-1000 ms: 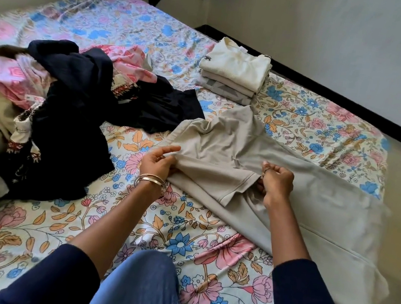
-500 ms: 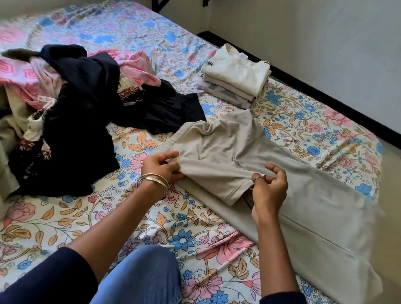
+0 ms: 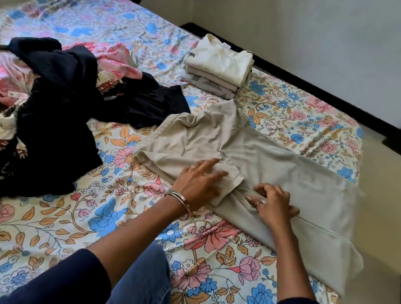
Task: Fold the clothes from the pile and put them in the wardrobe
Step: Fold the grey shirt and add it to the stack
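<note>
The left hand lies flat on the beige shirt with its fingers straight, pressing down the folded sleeve, likely so the fold stays put. The right hand sits just beside it with fingers curled, and seems to pinch the cloth near the edge, maybe to pull it smooth. The shirt is spread on the bed, and one end hangs off the side. A neat stack of folded clothes waits near the far edge. The messy pile is on the left, with more to fold. No wardrobe shows here.
</note>
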`<act>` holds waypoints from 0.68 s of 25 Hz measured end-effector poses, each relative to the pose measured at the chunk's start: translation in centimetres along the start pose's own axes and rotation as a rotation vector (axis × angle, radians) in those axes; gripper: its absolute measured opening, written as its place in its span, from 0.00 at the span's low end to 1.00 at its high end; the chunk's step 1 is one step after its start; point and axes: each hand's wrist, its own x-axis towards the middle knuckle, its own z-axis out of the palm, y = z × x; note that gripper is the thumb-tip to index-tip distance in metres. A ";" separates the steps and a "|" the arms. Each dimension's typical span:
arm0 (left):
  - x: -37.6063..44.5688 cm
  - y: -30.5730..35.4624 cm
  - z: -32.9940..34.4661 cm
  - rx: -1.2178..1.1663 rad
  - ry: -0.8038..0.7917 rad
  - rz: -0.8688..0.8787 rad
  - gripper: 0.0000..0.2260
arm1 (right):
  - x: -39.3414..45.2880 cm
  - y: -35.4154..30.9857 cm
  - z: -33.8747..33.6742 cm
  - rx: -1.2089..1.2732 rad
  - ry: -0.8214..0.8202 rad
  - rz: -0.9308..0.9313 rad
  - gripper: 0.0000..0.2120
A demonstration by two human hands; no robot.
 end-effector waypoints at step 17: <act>-0.9 0.5 5.2 0.204 -0.081 -0.021 0.27 | -0.6 10.6 -2.8 -0.189 0.232 0.031 0.17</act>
